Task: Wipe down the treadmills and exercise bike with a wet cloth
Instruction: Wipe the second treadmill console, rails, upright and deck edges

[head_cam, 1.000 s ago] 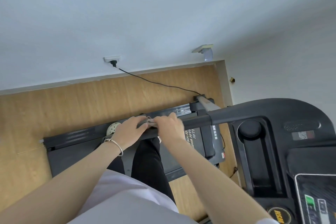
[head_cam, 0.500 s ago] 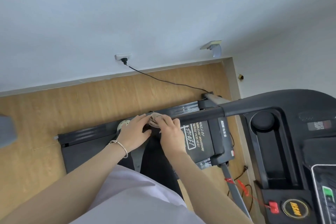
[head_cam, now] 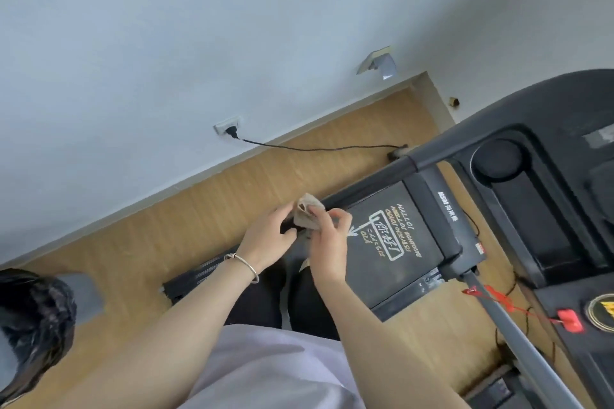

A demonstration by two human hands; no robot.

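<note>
You are holding the cloth [head_cam: 307, 214], a small crumpled beige wad, between both hands at the free end of the black handrail [head_cam: 372, 181] of the treadmill [head_cam: 392, 242]. The wad is sitting right at that end, though it is not clear whether it is wrapping around the bar or only lying against it. Your left hand [head_cam: 269, 236] is curling its fingers onto the left side of the cloth, with the thumb tucking under by the dark bar end. Your right hand [head_cam: 327, 242] is pinching the right side of the cloth between thumb and forefinger, the other fingers bending beside it. A thin silver bracelet [head_cam: 244, 266] is circling your left wrist. Below your hands the treadmill's dark deck is showing pale printed lettering, and the handrail is running up and to the right into the black console [head_cam: 564, 103]. A red safety clip [head_cam: 569, 329] is lying on the console's lower part. A black power cord [head_cam: 315, 147] is trailing from a wall socket [head_cam: 227, 127] over the wooden floor [head_cam: 199, 226] toward the treadmill's front.
</note>
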